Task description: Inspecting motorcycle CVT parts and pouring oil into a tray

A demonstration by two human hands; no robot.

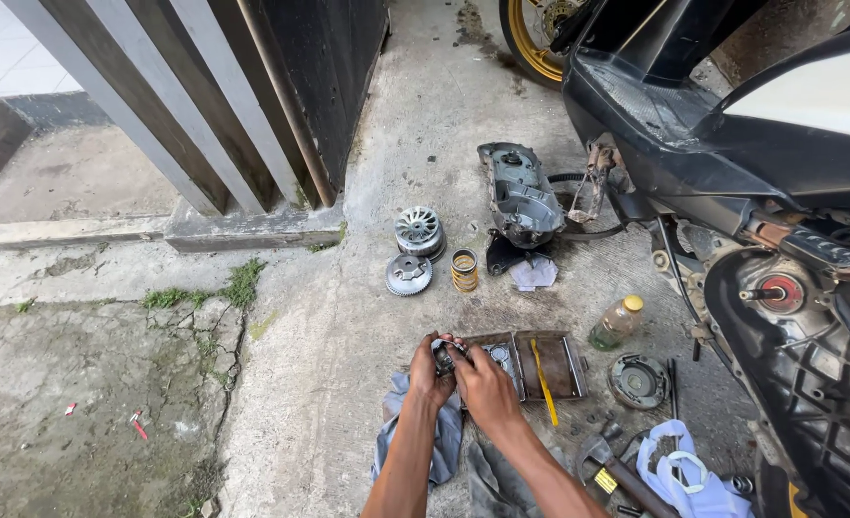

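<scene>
Metal part (444, 357) clasped tight between left hand (428, 372) and right hand (484, 382), just left of the rusty tray (561, 366).

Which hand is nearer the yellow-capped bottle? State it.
Right. The right hand sits left of the bottle, across the metal tray. The left hand lies farther left, beyond the right; both clasp a small metal part.

Small metal part (444, 356) mostly behind fingers (458, 353)
</scene>
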